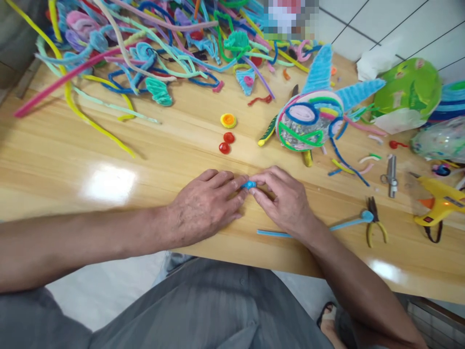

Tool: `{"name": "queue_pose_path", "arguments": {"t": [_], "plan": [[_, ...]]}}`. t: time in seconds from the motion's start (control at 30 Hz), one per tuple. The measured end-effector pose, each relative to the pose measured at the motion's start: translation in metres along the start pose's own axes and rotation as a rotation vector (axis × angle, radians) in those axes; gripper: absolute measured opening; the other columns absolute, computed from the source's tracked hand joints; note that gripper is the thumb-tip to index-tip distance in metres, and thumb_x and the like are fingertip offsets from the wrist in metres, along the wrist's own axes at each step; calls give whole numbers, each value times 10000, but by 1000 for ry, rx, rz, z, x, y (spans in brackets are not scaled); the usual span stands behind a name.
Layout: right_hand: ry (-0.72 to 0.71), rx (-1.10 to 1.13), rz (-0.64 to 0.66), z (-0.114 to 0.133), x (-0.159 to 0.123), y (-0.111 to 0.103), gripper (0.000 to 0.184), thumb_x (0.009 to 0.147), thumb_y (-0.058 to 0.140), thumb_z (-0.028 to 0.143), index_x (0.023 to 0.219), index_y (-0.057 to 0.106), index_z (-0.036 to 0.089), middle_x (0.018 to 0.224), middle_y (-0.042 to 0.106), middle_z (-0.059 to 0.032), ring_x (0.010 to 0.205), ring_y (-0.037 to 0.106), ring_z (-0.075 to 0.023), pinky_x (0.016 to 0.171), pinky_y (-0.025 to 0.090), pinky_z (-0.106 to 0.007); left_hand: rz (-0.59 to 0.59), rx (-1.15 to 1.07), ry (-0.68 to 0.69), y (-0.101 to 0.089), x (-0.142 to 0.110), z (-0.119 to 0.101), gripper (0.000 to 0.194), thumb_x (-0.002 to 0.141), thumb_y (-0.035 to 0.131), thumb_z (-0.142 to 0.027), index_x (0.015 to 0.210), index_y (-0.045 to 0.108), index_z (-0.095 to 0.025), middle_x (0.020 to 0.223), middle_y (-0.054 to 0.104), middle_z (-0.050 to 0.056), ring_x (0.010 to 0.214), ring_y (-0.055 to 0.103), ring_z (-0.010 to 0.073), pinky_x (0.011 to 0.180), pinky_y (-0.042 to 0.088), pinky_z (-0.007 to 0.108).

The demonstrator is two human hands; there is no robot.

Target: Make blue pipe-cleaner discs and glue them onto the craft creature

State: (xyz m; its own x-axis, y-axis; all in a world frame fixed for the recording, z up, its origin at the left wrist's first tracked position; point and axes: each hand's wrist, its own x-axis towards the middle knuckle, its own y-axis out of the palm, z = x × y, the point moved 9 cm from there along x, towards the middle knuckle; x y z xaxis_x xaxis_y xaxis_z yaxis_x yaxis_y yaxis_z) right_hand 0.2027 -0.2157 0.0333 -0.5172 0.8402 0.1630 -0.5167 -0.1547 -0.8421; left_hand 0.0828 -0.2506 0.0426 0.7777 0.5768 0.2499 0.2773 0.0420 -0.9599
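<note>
Between the fingertips of both hands is a small blue pipe cleaner coil [249, 184], held just over the wooden table. My left hand [207, 206] pinches its left side and my right hand [283, 196] grips its right side. Fingers cover much of the coil. Under my right wrist lies a long blue pipe cleaner [274, 233], and a blue one with a coiled end [366, 216] extends to the right of it. Two red coils [224, 148] and a yellow-orange coil [228, 120] rest beyond my hands.
A heap of coloured pipe cleaners [145, 48] covers the back left. Beyond my right hand stands a pipe cleaner figure with blue ears [308, 121]. Yellow-handled pliers [376, 223], scissors [391, 177] and a yellow glue gun [441, 201] lie on the right.
</note>
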Motion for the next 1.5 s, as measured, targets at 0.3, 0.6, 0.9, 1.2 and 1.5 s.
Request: {"name": "queue_pose_path", "arguments": {"t": [0.3,0.6,0.9,1.2,1.5], "plan": [[-9,12,13,1,1,0,135,953,622,144,1054,663,224,990,724,-73,927,701,-234,824,574,-379,-13,6,6,-1,-2,-1,338,1066,565,-328,1303,717,-141,1412,712,94,1189,665,280,928,516,421],[-5,17,16,2,2,0,147,944,617,120,1039,672,218,978,734,-71,922,709,-234,831,577,-382,-28,36,13,0,-3,-2,331,1078,549,-330,1288,728,-148,1397,722,78,1170,663,263,910,515,412],[-5,-19,-35,1,-1,-1,105,962,638,168,1054,662,213,959,719,-64,882,693,-218,765,545,-358,-31,-100,11,-2,0,9,287,1084,538,-367,1175,773,-230,1341,732,82,1101,668,265,863,533,404],[-12,54,-5,0,-1,-6,264,919,691,165,1171,624,208,1002,708,-57,860,681,-214,720,543,-347,-64,-160,-15,-5,0,14,244,1075,557,-337,1166,751,-222,1364,722,76,1073,675,247,887,557,404],[9,16,-27,-1,-2,-3,235,914,700,194,1140,634,205,1035,714,-72,866,679,-220,705,535,-346,-183,-313,-131,-2,9,38,240,1057,589,-336,1168,711,-161,1092,740,114,989,671,228,873,557,382]]}}
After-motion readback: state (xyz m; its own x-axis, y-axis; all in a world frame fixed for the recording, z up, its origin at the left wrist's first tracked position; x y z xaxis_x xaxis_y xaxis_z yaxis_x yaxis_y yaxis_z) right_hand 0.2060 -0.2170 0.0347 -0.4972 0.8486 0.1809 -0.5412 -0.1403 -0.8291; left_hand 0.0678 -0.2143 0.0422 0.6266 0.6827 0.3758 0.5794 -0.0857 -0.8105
